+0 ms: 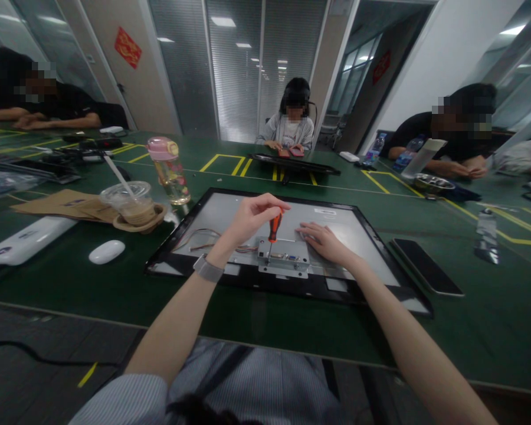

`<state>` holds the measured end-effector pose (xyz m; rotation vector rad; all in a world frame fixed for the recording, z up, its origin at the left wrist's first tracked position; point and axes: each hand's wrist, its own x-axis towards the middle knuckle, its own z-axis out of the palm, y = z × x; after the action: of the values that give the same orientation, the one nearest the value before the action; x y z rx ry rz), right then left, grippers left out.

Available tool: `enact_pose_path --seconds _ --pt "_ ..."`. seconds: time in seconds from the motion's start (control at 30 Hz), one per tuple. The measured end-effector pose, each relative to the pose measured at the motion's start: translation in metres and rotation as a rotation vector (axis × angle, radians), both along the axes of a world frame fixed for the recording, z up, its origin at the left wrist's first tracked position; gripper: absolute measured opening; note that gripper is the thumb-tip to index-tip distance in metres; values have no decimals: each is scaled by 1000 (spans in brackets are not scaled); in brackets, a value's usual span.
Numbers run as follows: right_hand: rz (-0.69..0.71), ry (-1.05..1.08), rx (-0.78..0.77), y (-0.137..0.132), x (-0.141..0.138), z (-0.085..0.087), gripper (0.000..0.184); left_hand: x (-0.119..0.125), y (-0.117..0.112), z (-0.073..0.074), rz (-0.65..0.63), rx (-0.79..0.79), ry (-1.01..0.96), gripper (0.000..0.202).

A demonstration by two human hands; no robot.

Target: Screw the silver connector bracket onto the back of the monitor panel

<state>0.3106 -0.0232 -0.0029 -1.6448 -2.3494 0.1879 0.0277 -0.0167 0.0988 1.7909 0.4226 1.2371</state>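
An orange and black screwdriver (274, 226) stands nearly upright, its tip down at a metal bracket box (284, 260) with a blue connector port. My left hand (257, 213), a watch (208, 268) on its wrist, has its fingers closed on the top of the handle. My right hand (324, 241) lies flat with fingers stretched out on the metal back of a monitor panel (349, 227), just right of the box. Thin coloured wires (203, 242) run leftward from the box across the panel. The screwdriver's very tip is too small to make out.
On the left are an iced drink cup (130, 203) in a cardboard holder, a pink-lidded bottle (168, 171), a white mouse (107, 252) and a white power strip (29, 239). A phone (426, 267) lies at the right. Other people sit around the green table (115, 301).
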Motion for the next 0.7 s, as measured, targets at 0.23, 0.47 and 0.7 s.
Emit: enact_pose_path --seconds 0.23,0.47,0.7 --pt "5 -3 12 -1 -1 0 45 2 -3 2 58 27 28 17" --pt "1 -9 -11 -1 -2 3 44 2 -3 2 29 8 36 19" --pt "6 5 -8 0 -1 2 44 2 2 -2 -70 -101 -9 21"
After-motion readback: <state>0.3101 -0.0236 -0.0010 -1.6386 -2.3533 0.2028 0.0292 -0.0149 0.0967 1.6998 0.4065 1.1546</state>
